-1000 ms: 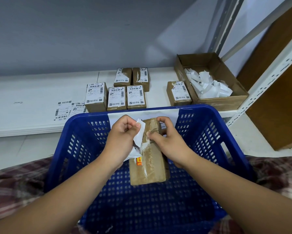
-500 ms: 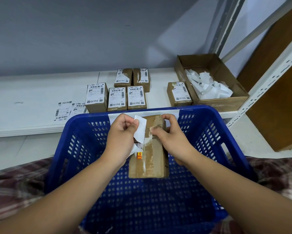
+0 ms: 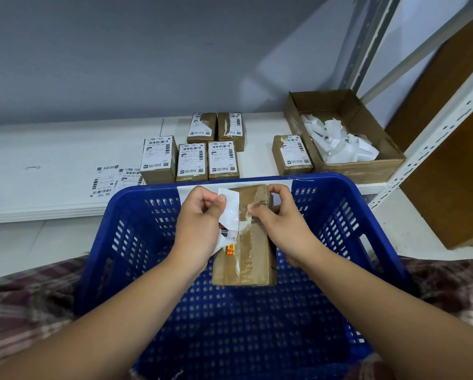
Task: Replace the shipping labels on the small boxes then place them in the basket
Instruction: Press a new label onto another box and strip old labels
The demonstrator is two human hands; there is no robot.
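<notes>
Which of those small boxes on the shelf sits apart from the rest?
The small box right beside the open carton of white scraps; the other five huddle together further left.

The left hand (image 3: 199,223) pinching a label (image 3: 230,212) and the right hand (image 3: 282,229) gripping a box (image 3: 246,261) fill the far middle of the basket (image 3: 339,204); its near floor lies open between the forearms. Beyond the rim, five boxes (image 3: 191,161) stand packed on the shelf (image 3: 52,160), a gap parting them from a sixth (image 3: 294,153) just beside the carton (image 3: 364,171). Left of the sheets (image 3: 106,181) the shelf is bare, while the rack post (image 3: 432,138) slants across the right side.
</notes>
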